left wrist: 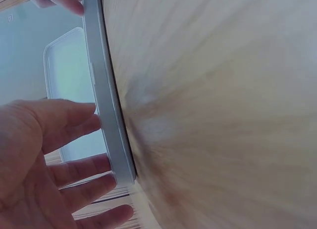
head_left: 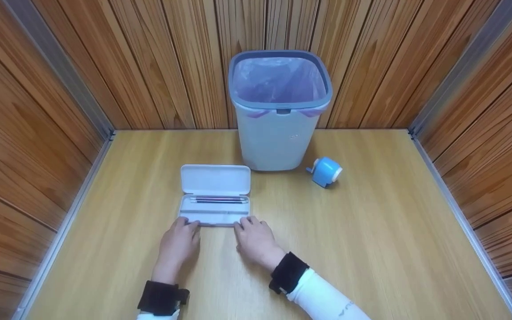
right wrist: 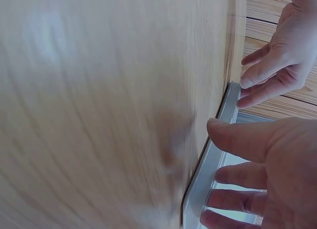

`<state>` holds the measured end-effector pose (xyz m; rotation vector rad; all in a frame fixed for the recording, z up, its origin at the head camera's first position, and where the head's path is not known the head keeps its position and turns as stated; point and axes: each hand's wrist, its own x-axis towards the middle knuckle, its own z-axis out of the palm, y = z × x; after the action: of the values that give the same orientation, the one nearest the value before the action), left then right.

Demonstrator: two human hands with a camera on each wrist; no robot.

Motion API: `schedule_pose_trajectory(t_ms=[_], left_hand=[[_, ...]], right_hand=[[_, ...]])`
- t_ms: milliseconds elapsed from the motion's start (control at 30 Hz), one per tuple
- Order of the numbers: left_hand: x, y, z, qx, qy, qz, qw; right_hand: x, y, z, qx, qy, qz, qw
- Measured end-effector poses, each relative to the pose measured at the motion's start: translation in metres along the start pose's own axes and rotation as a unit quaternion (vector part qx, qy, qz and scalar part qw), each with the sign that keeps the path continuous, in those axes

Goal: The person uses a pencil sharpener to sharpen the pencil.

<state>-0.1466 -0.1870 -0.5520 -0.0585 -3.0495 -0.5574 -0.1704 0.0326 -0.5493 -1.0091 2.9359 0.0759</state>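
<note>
Black cuffs [head_left: 160, 298] circled both wrists in the head view. The left hand [head_left: 179, 242] touched the front left corner of a pencil case [head_left: 214, 218], and the right hand [head_left: 258, 240] touched the front right corner, fingers loosely extended on both. Pale grey and shallow, the case lay on the wooden counter [head_left: 394, 249], left of the middle, its lid [head_left: 215, 179] swung back away from the person. Slim dark pencils [head_left: 219, 200] lay side by side in its rear compartment. Behind and to the right stood a lined waste bin [head_left: 271, 138], with a blue crank pencil sharpener [head_left: 326, 172] near its base.

From the left wrist, the left hand's fingers were spread, their tips at the case's smooth, narrow front wall; whether every tip touched, I could not tell.

From the right wrist, the right hand was likewise spread along that wall, its thumb nearly straight. Beyond it, the left hand's fingertips met the far corner.
</note>
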Motion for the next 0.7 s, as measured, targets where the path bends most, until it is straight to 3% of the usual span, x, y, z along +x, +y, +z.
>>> schedule_pose_trajectory(t_ms=[267, 533, 700], left_hand=[[0.001, 0.004, -0.001, 0.018, 0.004, 0.018, 0.9997], [0.010, 0.014, 0.000, 0.037, 0.000, 0.035, 0.9987], [0.013, 0.022, 0.003, 0.026, -0.002, 0.046, 0.9986]], right_hand=[[-0.003, 0.006, 0.001, 0.047, 0.003, -0.005, 0.9989], [-0.005, 0.014, -0.002, 0.075, 0.016, -0.033, 0.9965], [-0.007, 0.024, -0.003, 0.156, -0.011, -0.044, 0.9867]])
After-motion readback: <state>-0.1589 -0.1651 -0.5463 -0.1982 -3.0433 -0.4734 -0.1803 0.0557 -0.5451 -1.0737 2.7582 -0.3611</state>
